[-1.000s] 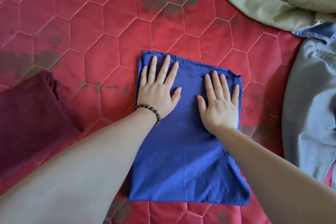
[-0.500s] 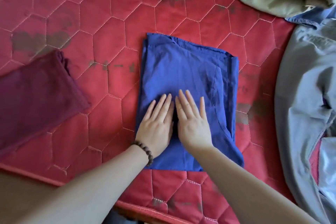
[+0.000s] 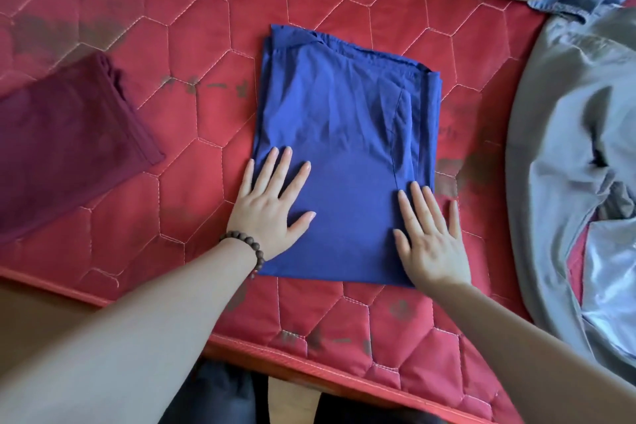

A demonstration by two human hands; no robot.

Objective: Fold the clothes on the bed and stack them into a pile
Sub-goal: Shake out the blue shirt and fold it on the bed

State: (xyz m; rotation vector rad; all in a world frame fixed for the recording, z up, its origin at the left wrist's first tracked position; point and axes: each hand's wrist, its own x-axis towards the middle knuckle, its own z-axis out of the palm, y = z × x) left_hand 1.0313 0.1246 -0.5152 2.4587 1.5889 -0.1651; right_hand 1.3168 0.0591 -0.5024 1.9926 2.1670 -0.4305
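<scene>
Red quilted bed (image 3: 192, 27) carries the folded blue garment (image 3: 344, 134), its long axis running up the frame. Left hand (image 3: 272, 210) and right hand (image 3: 430, 237) press flat, grip wide, on its lower corners; the maroon pile (image 3: 69, 144) lies left, nearer the left hand.

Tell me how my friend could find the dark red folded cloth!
Start at the red quilted mattress with hexagon stitching. Left of the flat blue folded garment, apart from it, lies the dark maroon folded cloth. It is the only darker red thing; no hands touch it.
</scene>
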